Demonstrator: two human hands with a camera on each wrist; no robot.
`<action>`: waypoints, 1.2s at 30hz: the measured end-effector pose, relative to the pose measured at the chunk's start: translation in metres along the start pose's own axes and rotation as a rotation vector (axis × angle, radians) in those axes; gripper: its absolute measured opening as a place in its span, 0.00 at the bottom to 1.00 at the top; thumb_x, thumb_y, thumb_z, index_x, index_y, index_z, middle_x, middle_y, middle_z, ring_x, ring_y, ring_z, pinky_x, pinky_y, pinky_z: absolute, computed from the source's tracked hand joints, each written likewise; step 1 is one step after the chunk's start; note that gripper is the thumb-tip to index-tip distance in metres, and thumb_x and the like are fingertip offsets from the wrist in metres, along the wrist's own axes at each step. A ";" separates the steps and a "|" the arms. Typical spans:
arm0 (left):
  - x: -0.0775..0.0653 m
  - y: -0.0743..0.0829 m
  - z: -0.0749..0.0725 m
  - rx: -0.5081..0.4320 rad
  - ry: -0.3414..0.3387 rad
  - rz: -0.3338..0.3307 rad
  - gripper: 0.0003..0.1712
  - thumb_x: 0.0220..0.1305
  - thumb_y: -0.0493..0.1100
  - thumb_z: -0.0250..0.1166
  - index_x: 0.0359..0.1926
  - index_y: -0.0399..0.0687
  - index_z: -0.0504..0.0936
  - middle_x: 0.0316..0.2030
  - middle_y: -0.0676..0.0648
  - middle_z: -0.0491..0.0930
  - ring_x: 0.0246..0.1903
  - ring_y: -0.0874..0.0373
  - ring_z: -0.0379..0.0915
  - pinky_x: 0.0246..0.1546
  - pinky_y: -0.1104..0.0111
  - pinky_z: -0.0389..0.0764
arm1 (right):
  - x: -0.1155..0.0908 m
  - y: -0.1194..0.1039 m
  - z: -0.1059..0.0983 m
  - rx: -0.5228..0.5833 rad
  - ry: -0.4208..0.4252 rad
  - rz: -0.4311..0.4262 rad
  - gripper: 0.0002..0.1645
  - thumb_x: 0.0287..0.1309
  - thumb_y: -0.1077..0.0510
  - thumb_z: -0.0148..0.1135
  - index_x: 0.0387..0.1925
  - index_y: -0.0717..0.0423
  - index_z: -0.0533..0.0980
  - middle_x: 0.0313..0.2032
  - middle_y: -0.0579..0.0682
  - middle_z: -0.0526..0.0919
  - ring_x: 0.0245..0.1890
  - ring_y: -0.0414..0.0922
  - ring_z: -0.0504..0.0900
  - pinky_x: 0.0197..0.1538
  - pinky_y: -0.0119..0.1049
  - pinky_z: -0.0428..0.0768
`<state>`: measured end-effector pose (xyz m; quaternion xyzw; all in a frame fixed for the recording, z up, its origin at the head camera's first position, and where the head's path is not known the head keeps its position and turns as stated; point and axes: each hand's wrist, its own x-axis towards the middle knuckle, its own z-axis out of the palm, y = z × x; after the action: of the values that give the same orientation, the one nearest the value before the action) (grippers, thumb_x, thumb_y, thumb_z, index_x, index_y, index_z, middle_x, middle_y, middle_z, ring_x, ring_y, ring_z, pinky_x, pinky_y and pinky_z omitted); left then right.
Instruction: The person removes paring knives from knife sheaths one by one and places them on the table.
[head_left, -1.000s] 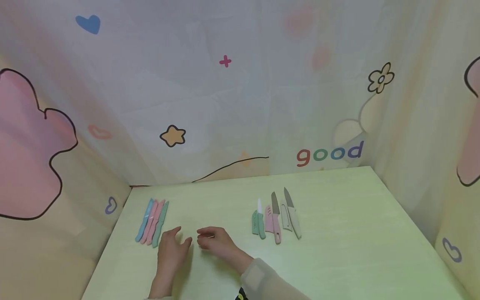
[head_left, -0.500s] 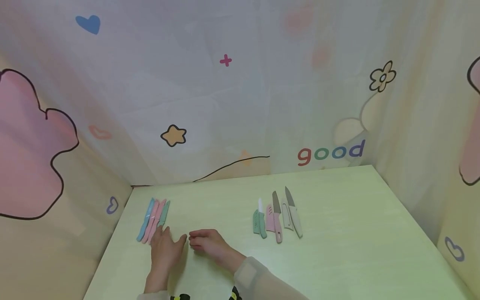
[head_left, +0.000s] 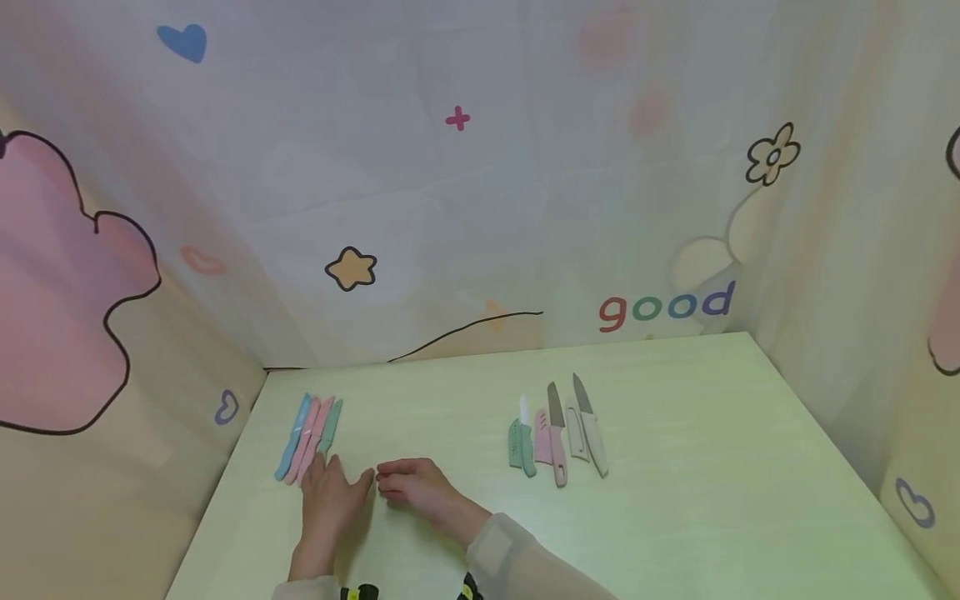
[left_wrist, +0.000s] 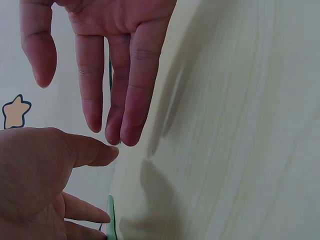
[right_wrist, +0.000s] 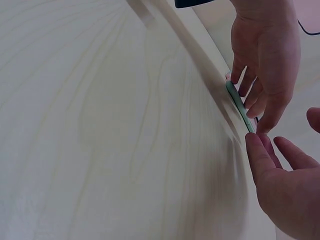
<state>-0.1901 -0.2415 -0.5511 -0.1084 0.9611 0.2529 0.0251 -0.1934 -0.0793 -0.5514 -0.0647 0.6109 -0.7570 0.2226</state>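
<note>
My left hand [head_left: 330, 500] reaches low over the near end of a green knife [head_left: 332, 423], its fingertips right at the handle and partly covering it. This green knife lies beside two pink knives [head_left: 304, 446] and a blue knife [head_left: 292, 442] on the left. In the right wrist view, the left fingers hang loosely beside the green knife [right_wrist: 239, 102]. My right hand [head_left: 423, 487] hovers next to the left thumb, fingers extended and holding nothing. From the left wrist, my right hand [left_wrist: 120, 45] shows with separate, straight fingers.
Right of centre lie three bare-bladed knives, green [head_left: 527, 450], pink [head_left: 557, 446] and white [head_left: 593, 442]. Beside them are a green sheath [head_left: 514, 443], a pink sheath [head_left: 542, 437] and a white sheath [head_left: 576, 433]. A patterned curtain [head_left: 420, 200] encloses the light table [head_left: 697, 500].
My left hand has moved forward and left onto the near end of the green knife. The right hand has shifted slightly left; over the last half second both hands stay nearly still.
</note>
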 end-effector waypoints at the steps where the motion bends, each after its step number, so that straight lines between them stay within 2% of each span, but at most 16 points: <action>1: 0.000 0.000 0.000 0.001 0.002 0.006 0.46 0.65 0.54 0.58 0.64 0.16 0.55 0.67 0.18 0.43 0.65 0.27 0.34 0.67 0.35 0.46 | 0.000 0.000 0.000 0.004 0.001 0.001 0.21 0.58 0.66 0.59 0.53 0.73 0.74 0.50 0.63 0.81 0.48 0.51 0.80 0.56 0.43 0.80; 7: -0.005 -0.001 0.002 -0.004 0.020 0.032 0.43 0.67 0.53 0.56 0.63 0.16 0.57 0.66 0.20 0.48 0.65 0.27 0.38 0.67 0.36 0.50 | 0.000 0.000 0.001 0.002 0.002 -0.002 0.20 0.59 0.67 0.59 0.52 0.73 0.75 0.50 0.62 0.82 0.47 0.49 0.80 0.57 0.44 0.79; 14: -0.016 0.009 0.000 -0.012 -0.023 0.060 0.40 0.66 0.49 0.55 0.63 0.16 0.58 0.65 0.19 0.52 0.63 0.27 0.45 0.65 0.36 0.55 | 0.001 0.000 0.004 -0.004 0.004 0.016 0.24 0.61 0.62 0.58 0.55 0.72 0.73 0.49 0.61 0.82 0.44 0.44 0.81 0.58 0.46 0.79; 17: -0.022 0.014 -0.001 -0.006 -0.011 0.087 0.37 0.66 0.47 0.54 0.62 0.16 0.60 0.63 0.19 0.56 0.62 0.27 0.50 0.64 0.37 0.58 | 0.001 -0.001 0.007 0.034 0.009 0.034 0.25 0.61 0.61 0.56 0.56 0.73 0.71 0.50 0.64 0.81 0.45 0.46 0.81 0.57 0.46 0.79; 22: -0.033 0.021 -0.001 -0.011 0.004 0.115 0.35 0.66 0.46 0.53 0.60 0.17 0.63 0.62 0.21 0.61 0.60 0.27 0.54 0.63 0.38 0.61 | 0.003 0.003 0.011 0.153 0.021 0.097 0.29 0.65 0.57 0.54 0.60 0.73 0.67 0.54 0.66 0.78 0.52 0.51 0.77 0.61 0.47 0.76; 27: -0.041 0.025 0.001 -0.050 0.032 0.133 0.34 0.64 0.46 0.56 0.60 0.20 0.66 0.60 0.24 0.66 0.58 0.29 0.59 0.60 0.38 0.65 | 0.004 0.008 0.009 0.247 -0.011 0.125 0.31 0.66 0.54 0.52 0.61 0.74 0.64 0.57 0.67 0.74 0.55 0.54 0.74 0.63 0.48 0.73; 29: -0.042 0.025 0.000 -0.077 0.049 0.124 0.34 0.64 0.46 0.56 0.61 0.21 0.65 0.60 0.24 0.66 0.57 0.29 0.59 0.59 0.38 0.66 | 0.005 0.008 0.010 0.262 -0.024 0.123 0.31 0.66 0.54 0.51 0.60 0.75 0.64 0.56 0.67 0.74 0.53 0.53 0.75 0.62 0.46 0.75; 33: -0.037 0.021 -0.004 -0.143 0.042 0.077 0.35 0.65 0.45 0.54 0.64 0.22 0.62 0.61 0.23 0.64 0.59 0.29 0.57 0.60 0.36 0.65 | 0.006 0.010 0.012 0.280 -0.036 0.123 0.29 0.66 0.55 0.51 0.59 0.76 0.65 0.55 0.66 0.75 0.49 0.48 0.77 0.58 0.42 0.77; 36: -0.032 0.017 -0.004 -0.206 0.028 0.049 0.33 0.67 0.45 0.54 0.64 0.24 0.63 0.59 0.23 0.66 0.58 0.30 0.59 0.58 0.37 0.68 | 0.007 0.012 0.013 0.293 -0.045 0.125 0.29 0.66 0.56 0.50 0.58 0.76 0.66 0.55 0.66 0.75 0.46 0.45 0.78 0.60 0.44 0.76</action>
<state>-0.1627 -0.2232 -0.5363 -0.0905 0.9326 0.3493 -0.0058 -0.1918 -0.0959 -0.5605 -0.0103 0.4916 -0.8212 0.2897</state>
